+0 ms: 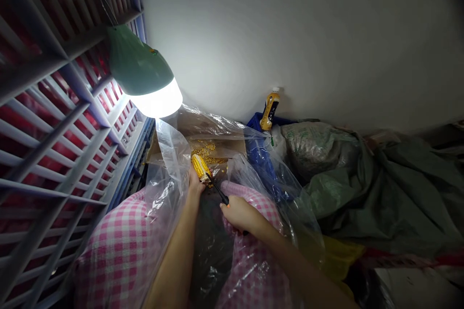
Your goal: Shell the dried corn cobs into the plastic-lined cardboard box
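Above plastic sheet (167,171) | left grip (196,184) holding corn cob (200,168) | right grip (240,213) holding screwdriver (218,191) | bottle (270,110) label unreadable

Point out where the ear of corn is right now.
In the head view, the ear of corn is held in the left hand, just below centre, beside the black tool in the right hand, with loose kernels just beyond it.

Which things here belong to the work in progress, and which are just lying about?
Belonging to the work: left hand holding a corn cob; right hand gripping a black screwdriver; loose corn kernels; cardboard; clear plastic sheeting.

Lying about: juice bottle; green lamp; grey-green sack; green tarp.
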Tool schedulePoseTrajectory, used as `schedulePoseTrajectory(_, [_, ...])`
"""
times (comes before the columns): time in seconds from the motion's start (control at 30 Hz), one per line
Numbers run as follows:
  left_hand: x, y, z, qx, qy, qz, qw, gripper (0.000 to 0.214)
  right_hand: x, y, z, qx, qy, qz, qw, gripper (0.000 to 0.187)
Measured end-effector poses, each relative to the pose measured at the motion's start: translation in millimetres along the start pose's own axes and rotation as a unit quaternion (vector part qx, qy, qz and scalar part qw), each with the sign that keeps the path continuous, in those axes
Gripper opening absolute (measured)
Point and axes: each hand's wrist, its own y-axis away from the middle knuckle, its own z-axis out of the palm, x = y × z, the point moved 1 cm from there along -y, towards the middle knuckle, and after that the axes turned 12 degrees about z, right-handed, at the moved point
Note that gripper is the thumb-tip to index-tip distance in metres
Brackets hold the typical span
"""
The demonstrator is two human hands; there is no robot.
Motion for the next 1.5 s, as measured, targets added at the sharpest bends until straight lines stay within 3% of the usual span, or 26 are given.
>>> schedulePoseTrajectory(0.13, [0,-1,0.7,0.005,-0.013,-0.006,1.0,0.056,-3,-2,4,0.025,0.024,0.004,0.999,0.039])
schedulePoseTrajectory(0.33, [-1,-1,4.9,0.025,-0.02,0.006,0.999,0.055,-13,-6,28,0.133,0.013,0.019,0.991,0.035])
schedulePoseTrajectory(0.53, [-4,2,7.5,0.033,-0.032,0.028,0.999,0.053,-16,-20,25,-0.007,-0.059,0.035,0.998,0.04])
schedulePoseTrajectory(0.6, [-5,1,8.3,0.036,-0.033,0.037,0.998,0.053,-14,-19,20,-0.004,-0.056,0.034,0.998,0.039])
schedulePoseTrajectory(0.77, [-7,-3,8.5,0.04,-0.028,0.056,0.997,0.053,-9,-11,18,0.097,-0.024,0.027,0.995,0.033])
schedulePoseTrajectory(0.93, [-9,-3,7.0,0.035,-0.034,0.065,0.997,0.051,-11,-21,21,0.006,-0.047,0.048,0.998,0.042])
schedulePoseTrajectory(1.13, [-9,-3,9.1,0.04,-0.042,0.078,0.995,0.052,-13,-32,3,-0.065,-0.094,0.045,0.992,0.039])
schedulePoseTrajectory(1.23, [-10,-4,10.6,0.04,-0.04,0.081,0.995,0.051,-13,-30,2,-0.041,-0.075,0.042,0.995,0.04])
schedulePoseTrajectory(1.4, [-11,-8,9.3,0.041,-0.033,0.067,0.996,0.053,-17,-27,10,0.086,-0.02,0.032,0.996,0.031])
schedulePoseTrajectory(1.5, [-13,-11,6.4,0.037,-0.024,0.021,0.999,0.057,-21,-30,3,0.041,-0.014,0.034,0.998,0.034])
